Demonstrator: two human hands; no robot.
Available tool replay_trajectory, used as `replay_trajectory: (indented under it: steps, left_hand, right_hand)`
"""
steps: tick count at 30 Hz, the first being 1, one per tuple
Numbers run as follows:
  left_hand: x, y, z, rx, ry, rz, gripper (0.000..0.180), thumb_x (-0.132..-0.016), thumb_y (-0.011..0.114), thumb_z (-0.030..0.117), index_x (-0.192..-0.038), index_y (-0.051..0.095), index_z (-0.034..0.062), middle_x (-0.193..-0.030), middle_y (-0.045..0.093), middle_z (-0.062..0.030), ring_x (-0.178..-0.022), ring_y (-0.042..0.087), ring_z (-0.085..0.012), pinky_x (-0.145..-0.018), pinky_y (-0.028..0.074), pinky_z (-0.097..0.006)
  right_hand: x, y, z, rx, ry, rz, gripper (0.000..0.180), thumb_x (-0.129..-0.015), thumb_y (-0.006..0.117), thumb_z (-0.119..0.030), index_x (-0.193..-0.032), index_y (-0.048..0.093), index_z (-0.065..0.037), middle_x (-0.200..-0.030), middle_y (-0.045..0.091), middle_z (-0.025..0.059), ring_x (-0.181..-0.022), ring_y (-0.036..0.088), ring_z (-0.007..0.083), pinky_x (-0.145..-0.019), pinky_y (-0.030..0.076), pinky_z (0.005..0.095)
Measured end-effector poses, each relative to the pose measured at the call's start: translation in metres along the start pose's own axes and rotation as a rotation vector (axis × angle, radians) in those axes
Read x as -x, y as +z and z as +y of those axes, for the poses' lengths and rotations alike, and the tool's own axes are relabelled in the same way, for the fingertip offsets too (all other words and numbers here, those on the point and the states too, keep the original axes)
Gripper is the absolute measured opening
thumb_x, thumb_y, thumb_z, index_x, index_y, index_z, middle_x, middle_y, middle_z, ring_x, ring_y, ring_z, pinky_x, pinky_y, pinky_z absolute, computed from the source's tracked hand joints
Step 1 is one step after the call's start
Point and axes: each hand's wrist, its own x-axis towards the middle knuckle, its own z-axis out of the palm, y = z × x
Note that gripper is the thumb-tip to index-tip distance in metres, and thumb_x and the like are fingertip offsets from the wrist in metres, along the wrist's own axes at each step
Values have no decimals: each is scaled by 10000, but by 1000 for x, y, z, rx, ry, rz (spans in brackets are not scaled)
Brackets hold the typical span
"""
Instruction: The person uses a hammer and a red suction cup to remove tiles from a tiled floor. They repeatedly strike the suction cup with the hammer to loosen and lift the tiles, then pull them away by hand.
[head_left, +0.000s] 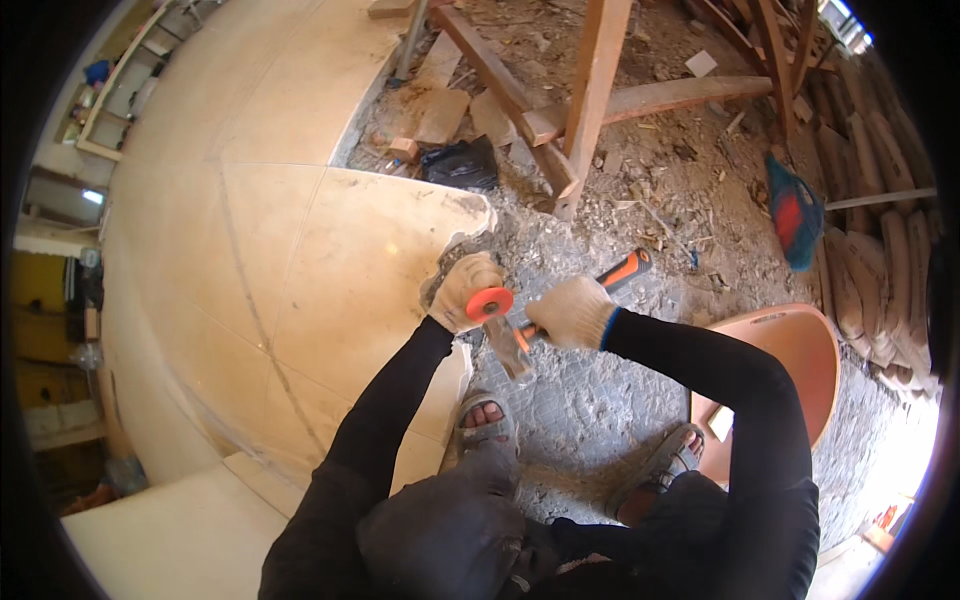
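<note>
By broken tile (375, 215), gloved hands (572, 312), hammer (512, 352), red-guarded tool (490, 303) mostly hidden

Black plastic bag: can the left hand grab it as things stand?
Probably not as is: the left hand has its grip closed around the red-guarded tool. Otherwise, nothing visible blocks the way to the black plastic bag, though a forward lean may be needed.

Building site: rubble (690, 190), floor tiles (370, 220)
</note>
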Motion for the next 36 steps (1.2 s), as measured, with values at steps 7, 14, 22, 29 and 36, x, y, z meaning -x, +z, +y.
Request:
replay_trajectory:
  steps: [7,14,22,29,36]
  left_hand:
    - [-2,4,4,3,28,26,286,-741,842,198,-930,635,142,-996,671,-81,-1029,670,-351,-993,536,-490]
    - [-6,-3,6,-50,46,36,332,-708,833,127,-942,598,141,-911,642,-68,-930,657,-343,-870,541,-460]
    - [-2,3,1,-10,38,68,327,-711,854,142,-939,620,129,-991,661,-97,-978,661,-365,-929,548,-476]
    - [-9,-1,3,-86,137,87,309,-752,826,97,-933,580,146,-918,646,-75,-892,663,-331,-849,543,-482]
    - [0,5,12,-91,-3,68,271,-758,816,129,-910,592,146,-924,654,-79,-903,659,-335,-846,545,-473]
  right_hand:
    - [-7,-10,2,-31,2,-93,234,-901,736,-381,-1014,766,-178,-794,757,102,-777,773,349,-649,590,524]
    - [-3,-2,-3,-32,-4,-171,214,-903,727,-342,-1025,774,-172,-847,773,114,-828,781,364,-687,600,530]
    - [1,-3,0,-8,-326,-197,213,-850,759,-365,-966,776,-186,-778,749,100,-767,774,346,-637,587,523]
    - [4,-16,-14,-101,-337,-135,246,-857,753,-401,-935,751,-168,-762,739,100,-716,756,348,-620,581,509]
    - [1,-22,-2,120,-36,2,269,-872,763,-369,-1037,784,-158,-813,772,97,-804,788,336,-695,609,508]
